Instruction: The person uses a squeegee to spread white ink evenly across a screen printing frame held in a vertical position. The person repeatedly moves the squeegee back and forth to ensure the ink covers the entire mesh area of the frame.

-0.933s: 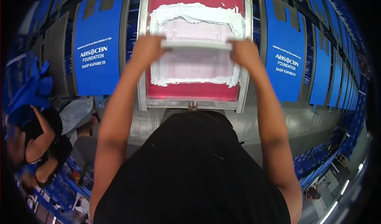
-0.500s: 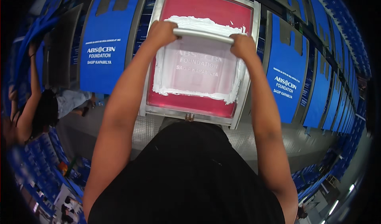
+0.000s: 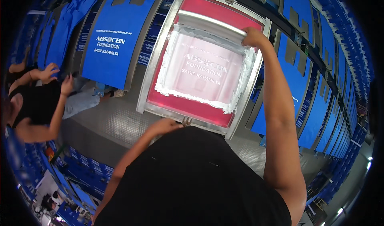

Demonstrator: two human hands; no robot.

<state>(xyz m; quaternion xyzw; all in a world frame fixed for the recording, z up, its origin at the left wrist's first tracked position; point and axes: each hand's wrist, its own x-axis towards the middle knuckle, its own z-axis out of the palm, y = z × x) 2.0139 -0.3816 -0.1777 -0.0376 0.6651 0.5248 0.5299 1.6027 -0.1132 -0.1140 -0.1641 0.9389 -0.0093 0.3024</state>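
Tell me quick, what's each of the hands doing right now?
Left hand: resting at the near edge of the screen frame; grip cannot be told.
Right hand: closed on the end of the squeegee at the screen's far side.

1. Squeegee (image 3: 212,22) — a long pale bar lying across the far end of the screen, tilted slightly, its right end gripped by the right hand (image 3: 253,37) with fingers curled over it.
2. Printing screen (image 3: 202,64) — a metal-framed rectangle with pink-red mesh, lying flat and skewed to the right; white ink is smeared in a ragged border around a paler central panel with faint lettering.
3. Left hand (image 3: 163,126) rests at the frame's near edge, beside a small metal clamp.
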